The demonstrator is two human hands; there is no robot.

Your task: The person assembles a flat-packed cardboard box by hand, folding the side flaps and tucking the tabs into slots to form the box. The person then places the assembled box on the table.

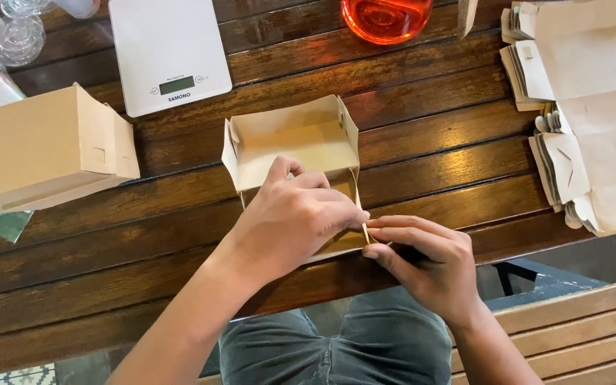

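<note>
A half-folded brown paperboard box (294,135) lies open on the dark wooden table (429,142), its far wall and side flaps standing up. My left hand (297,217) rests over the box's near part, fingers curled on the near wall. My right hand (425,260) pinches the box's near right corner flap at the table's edge. Both hands touch at that corner. The near wall is mostly hidden under my left hand.
A finished closed box (37,150) sits at the left. A white kitchen scale (169,50) lies at the back. Stacks of flat unfolded boxes (586,114) fill the right side. An orange glass vessel (386,18) stands at the back; clear glassware (19,32) at far left. A wooden bench (572,335) is below right.
</note>
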